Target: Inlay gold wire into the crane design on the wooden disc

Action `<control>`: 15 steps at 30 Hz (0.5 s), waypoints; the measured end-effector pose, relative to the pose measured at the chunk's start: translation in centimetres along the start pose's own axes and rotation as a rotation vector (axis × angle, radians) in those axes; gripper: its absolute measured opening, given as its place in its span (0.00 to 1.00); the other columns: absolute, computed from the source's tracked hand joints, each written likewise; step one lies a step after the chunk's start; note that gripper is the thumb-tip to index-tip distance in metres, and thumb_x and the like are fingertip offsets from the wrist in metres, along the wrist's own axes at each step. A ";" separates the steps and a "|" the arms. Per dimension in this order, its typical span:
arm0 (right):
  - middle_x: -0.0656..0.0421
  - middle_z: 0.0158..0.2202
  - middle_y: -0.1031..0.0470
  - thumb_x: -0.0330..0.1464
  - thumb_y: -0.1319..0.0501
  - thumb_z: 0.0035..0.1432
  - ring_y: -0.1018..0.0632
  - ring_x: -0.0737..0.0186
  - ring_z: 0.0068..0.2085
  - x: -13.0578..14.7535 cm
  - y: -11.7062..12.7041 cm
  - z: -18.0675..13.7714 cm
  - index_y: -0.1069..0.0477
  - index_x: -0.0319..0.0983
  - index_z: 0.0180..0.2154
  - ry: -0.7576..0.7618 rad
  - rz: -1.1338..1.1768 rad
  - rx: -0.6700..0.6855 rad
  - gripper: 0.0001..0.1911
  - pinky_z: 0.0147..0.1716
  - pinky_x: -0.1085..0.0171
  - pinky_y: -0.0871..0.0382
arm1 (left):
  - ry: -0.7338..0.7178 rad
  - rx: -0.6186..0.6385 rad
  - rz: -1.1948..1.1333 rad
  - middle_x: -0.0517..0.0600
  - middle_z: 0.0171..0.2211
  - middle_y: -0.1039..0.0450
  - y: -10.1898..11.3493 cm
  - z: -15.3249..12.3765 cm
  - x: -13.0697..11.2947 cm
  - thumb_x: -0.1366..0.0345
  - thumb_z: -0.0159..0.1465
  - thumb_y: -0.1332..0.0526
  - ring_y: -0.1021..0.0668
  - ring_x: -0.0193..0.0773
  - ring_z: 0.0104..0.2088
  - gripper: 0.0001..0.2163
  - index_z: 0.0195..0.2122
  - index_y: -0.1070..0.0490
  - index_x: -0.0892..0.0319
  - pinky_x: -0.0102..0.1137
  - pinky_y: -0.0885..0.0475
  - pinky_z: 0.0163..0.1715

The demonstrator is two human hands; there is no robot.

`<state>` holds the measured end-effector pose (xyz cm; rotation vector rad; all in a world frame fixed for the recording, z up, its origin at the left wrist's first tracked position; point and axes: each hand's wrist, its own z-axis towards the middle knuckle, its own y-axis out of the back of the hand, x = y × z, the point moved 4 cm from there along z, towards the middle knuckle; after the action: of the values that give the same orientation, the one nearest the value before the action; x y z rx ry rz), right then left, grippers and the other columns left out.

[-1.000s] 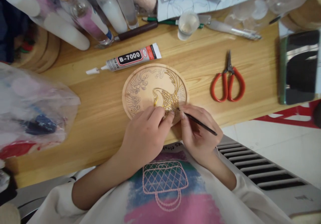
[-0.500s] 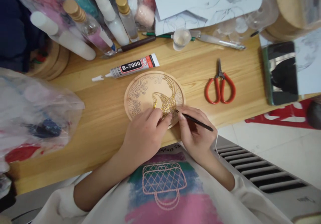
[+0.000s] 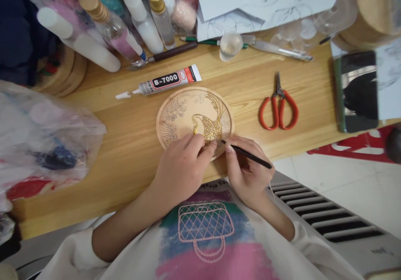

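Note:
A round wooden plate [image 3: 178, 123] lies in front of me, with a line drawing of waves and a bird-like figure partly outlined in gold wire [image 3: 213, 125]. My left hand [image 3: 183, 163] rests on its lower edge, thumb and forefinger drawn close together over the gold part; whatever lies between the fingertips is hidden. In my right hand [image 3: 249, 167] is a slim black pair of tweezers [image 3: 253, 157], gripped like a pen. Their tips touch or nearly touch the plate's right side, just beside my left thumb.
Beyond the plate lies a B-7000 glue tube [image 3: 166, 80]. Red-handled scissors [image 3: 278, 104] and a phone [image 3: 357, 92] are to the right. Bottles [image 3: 114, 33], a small cup [image 3: 231, 45], pens and paper sheets [image 3: 266, 0] line the back. A plastic bag [image 3: 72, 129] sits left.
The right hand and tweezers have shifted very slightly right, the tweezers' rear end a little lower. The left hand stays on the plate; the whole view has moved a little.

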<state>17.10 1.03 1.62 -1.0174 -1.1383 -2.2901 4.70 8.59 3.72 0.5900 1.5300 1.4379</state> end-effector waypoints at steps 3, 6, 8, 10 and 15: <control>0.55 0.37 0.19 0.20 0.38 0.57 0.18 0.61 0.40 0.0 0.0 0.0 0.26 0.38 0.41 0.000 -0.009 -0.005 0.12 0.42 0.60 0.21 | -0.001 -0.004 0.000 0.53 0.29 0.31 -0.1 0.0 0.0 0.73 0.71 0.52 0.29 0.42 0.30 0.16 0.46 0.23 0.64 0.34 0.34 0.27; 0.55 0.36 0.19 0.20 0.37 0.57 0.18 0.62 0.40 0.1 -0.1 0.0 0.25 0.38 0.41 0.000 -0.019 -0.004 0.12 0.42 0.60 0.21 | 0.000 -0.011 -0.002 0.53 0.29 0.31 0.0 0.0 0.0 0.73 0.71 0.50 0.29 0.42 0.29 0.14 0.45 0.23 0.64 0.34 0.34 0.27; 0.56 0.36 0.18 0.21 0.37 0.57 0.18 0.61 0.40 0.1 -0.1 0.0 0.26 0.39 0.41 0.003 -0.027 -0.005 0.12 0.42 0.60 0.21 | 0.004 -0.010 -0.003 0.52 0.29 0.31 0.0 -0.1 0.1 0.73 0.71 0.48 0.29 0.42 0.29 0.13 0.45 0.23 0.64 0.34 0.35 0.27; 0.56 0.37 0.18 0.21 0.37 0.57 0.18 0.61 0.40 0.1 -0.1 0.0 0.26 0.39 0.42 0.009 -0.035 -0.004 0.12 0.42 0.59 0.21 | 0.006 -0.008 -0.004 0.52 0.29 0.31 0.1 -0.1 0.1 0.73 0.71 0.48 0.29 0.42 0.29 0.13 0.45 0.23 0.64 0.34 0.35 0.27; 0.55 0.37 0.18 0.22 0.37 0.57 0.17 0.60 0.40 0.2 0.0 0.0 0.26 0.39 0.42 0.023 -0.052 -0.002 0.12 0.42 0.59 0.20 | 0.003 -0.016 0.013 0.52 0.29 0.31 0.1 -0.1 0.0 0.73 0.72 0.51 0.29 0.40 0.30 0.15 0.44 0.23 0.64 0.33 0.35 0.27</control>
<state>16.95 1.08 1.77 -0.9709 -1.1660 -2.3375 4.57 8.59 3.84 0.5896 1.5182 1.4596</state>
